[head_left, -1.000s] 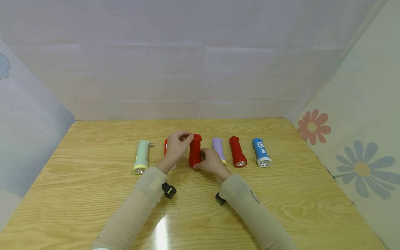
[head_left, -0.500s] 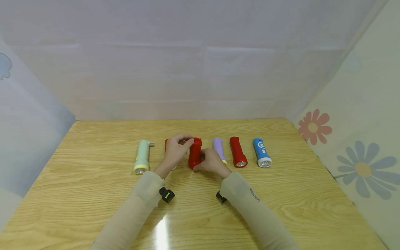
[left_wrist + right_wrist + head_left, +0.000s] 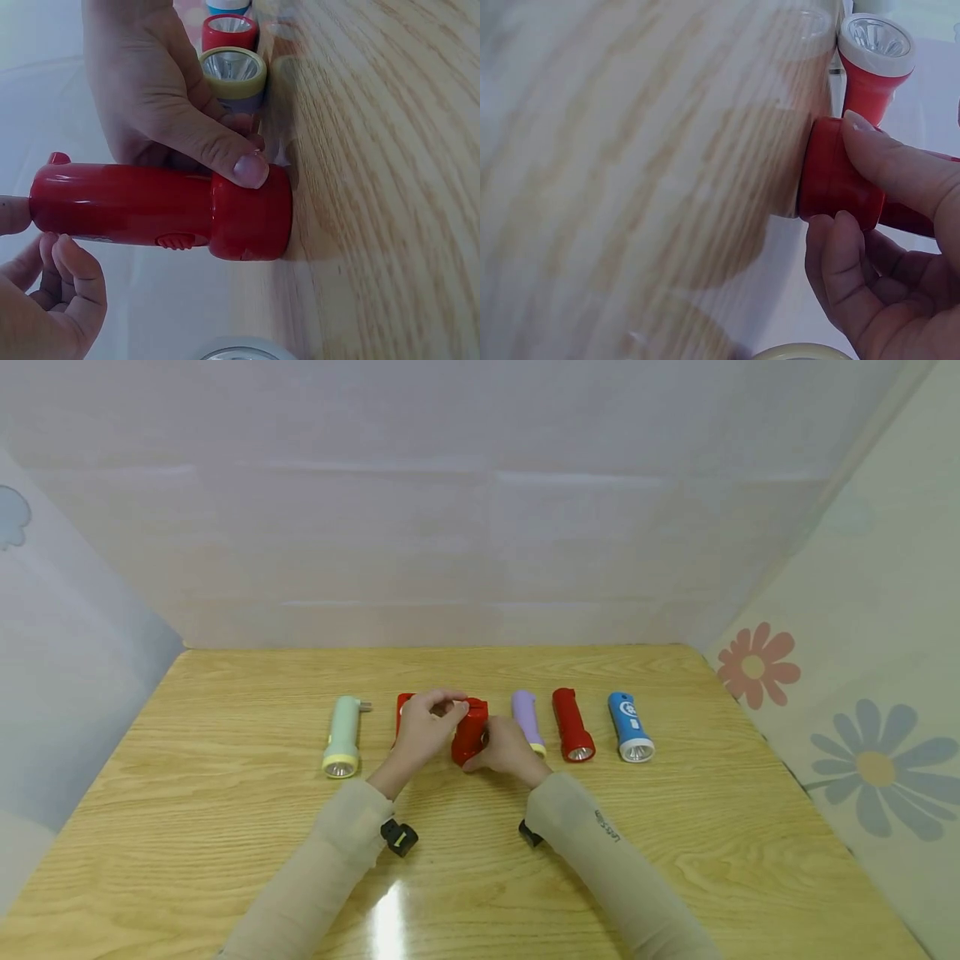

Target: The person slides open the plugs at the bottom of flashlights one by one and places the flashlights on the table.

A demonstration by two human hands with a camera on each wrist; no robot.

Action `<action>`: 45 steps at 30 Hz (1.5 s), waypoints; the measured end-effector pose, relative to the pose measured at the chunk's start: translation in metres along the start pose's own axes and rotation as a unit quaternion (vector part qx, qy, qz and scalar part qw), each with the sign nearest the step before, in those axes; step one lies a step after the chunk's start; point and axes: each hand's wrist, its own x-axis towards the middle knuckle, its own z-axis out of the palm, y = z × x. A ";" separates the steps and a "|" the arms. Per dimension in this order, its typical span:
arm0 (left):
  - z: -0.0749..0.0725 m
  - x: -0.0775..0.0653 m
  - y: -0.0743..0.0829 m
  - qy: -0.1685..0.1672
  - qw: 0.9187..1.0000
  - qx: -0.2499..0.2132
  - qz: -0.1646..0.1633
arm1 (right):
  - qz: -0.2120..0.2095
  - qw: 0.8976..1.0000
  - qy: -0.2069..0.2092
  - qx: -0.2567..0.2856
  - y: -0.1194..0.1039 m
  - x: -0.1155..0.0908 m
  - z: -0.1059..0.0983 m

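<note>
A red flashlight (image 3: 471,732) stands on its head, lens end down at the table, between both hands. My left hand (image 3: 423,731) holds its tail end at the top, thumb and fingertips at the rim. Lower down, my right hand (image 3: 510,748) grips the flashlight's head, its thumb (image 3: 251,169) lying across it in the left wrist view. A ribbed switch (image 3: 176,241) shows on the body. Partly hidden behind my left hand lies a red flashlight with a white rim (image 3: 877,45). To the right of my right hand lies a purple flashlight (image 3: 527,717) with a yellow rim.
Lying in a row on the wooden table (image 3: 465,877) are a pale green flashlight (image 3: 342,735) with plug prongs out at left, another red flashlight (image 3: 572,722), and a blue flashlight (image 3: 628,722) at right. A pale cloth wall (image 3: 480,560) stands behind the table.
The held flashlight's tail has come down and toward me, so more of its end face shows. My left hand has lowered with it. My right hand has stayed at the head.
</note>
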 end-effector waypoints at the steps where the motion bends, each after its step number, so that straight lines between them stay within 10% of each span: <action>1: 0.000 0.000 0.001 0.001 1.000 0.001 -0.002 | 0.000 1.000 0.000 0.002 0.000 0.000 0.000; 19: 0.002 0.010 0.006 -0.015 0.974 -0.154 -0.165 | 0.013 1.000 -0.012 0.019 -0.002 0.001 -0.001; 45: 0.007 0.013 0.011 -0.016 0.981 -0.075 -0.177 | -0.006 1.000 0.002 -0.003 -0.005 0.000 -0.001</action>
